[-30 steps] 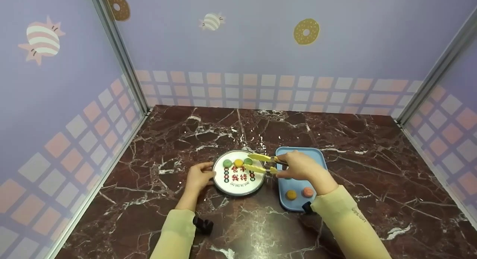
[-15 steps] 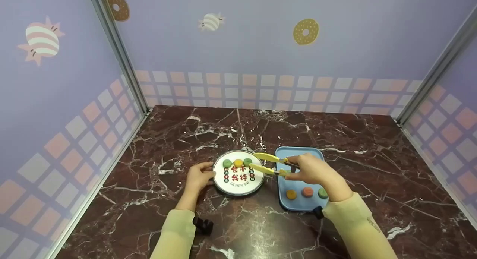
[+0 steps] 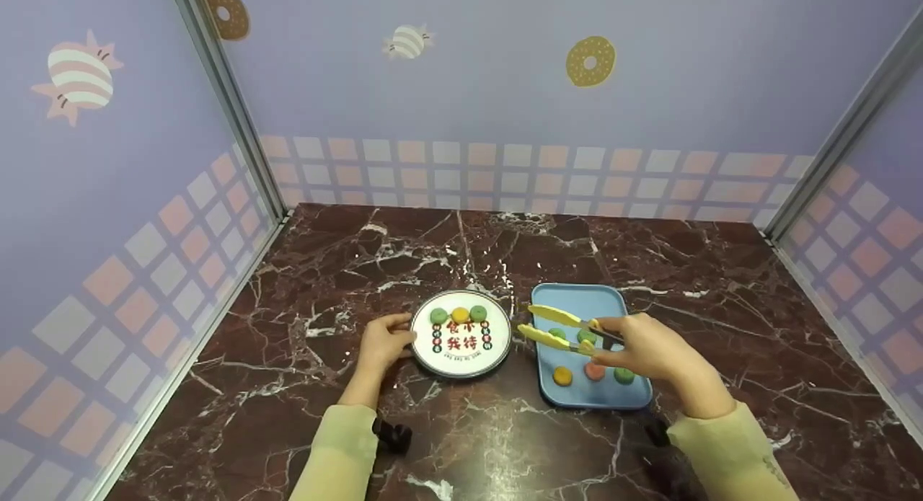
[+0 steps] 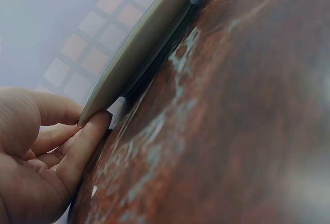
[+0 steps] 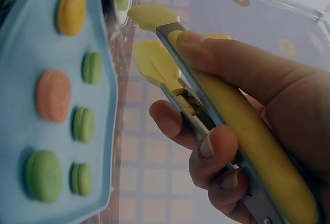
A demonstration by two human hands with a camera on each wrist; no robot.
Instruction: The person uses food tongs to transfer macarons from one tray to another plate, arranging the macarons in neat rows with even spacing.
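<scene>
Lying between gripping right fingers [image 5: 212,152], yellow tongs [image 3: 549,338] overhang the tray [image 3: 593,395]; left fingers [image 4: 82,149] pinch the plate [image 3: 499,335].

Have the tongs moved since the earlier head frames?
Yes, rightward: in the head view, the tongs now have their tips by the left edge of the blue tray, no longer over the white plate. The tray hasn't moved.

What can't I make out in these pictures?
Head view: the right hand hides one round green macaron on the blue rectangular tray.
Head view: curved lettering on the round white dark-rimmed plate is too small to read.
Right wrist view: the picture's top edge cuts off that plate.
</scene>
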